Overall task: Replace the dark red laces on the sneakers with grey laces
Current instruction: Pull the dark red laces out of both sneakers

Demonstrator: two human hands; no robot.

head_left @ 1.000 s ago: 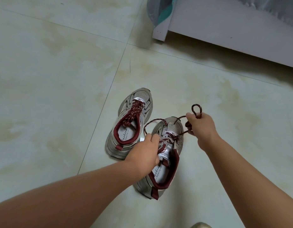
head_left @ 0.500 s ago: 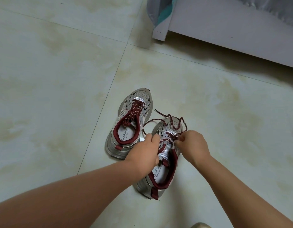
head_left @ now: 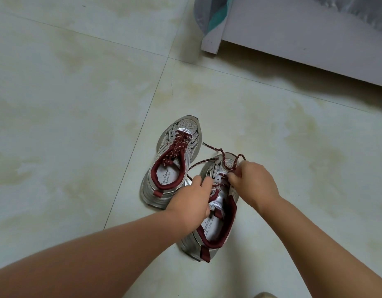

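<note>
Since the earlier frame, the right hand [head_left: 253, 186] has returned from its raised pull to the near sneaker [head_left: 213, 209], fingers pinching the dark red lace [head_left: 223, 157] at the eyelets. Left hand [head_left: 192, 203] fingers curl over the sneaker's tongue, steadying it on the floor [head_left: 67, 125]. Beside it, the far sneaker [head_left: 175, 164] remains fully laced. Risk: loose slack may snag in an eyelet, jerking the sneaker.

Right hand [head_left: 253, 186] hides its fingers' hold on the dark red lace [head_left: 225, 161].
</note>
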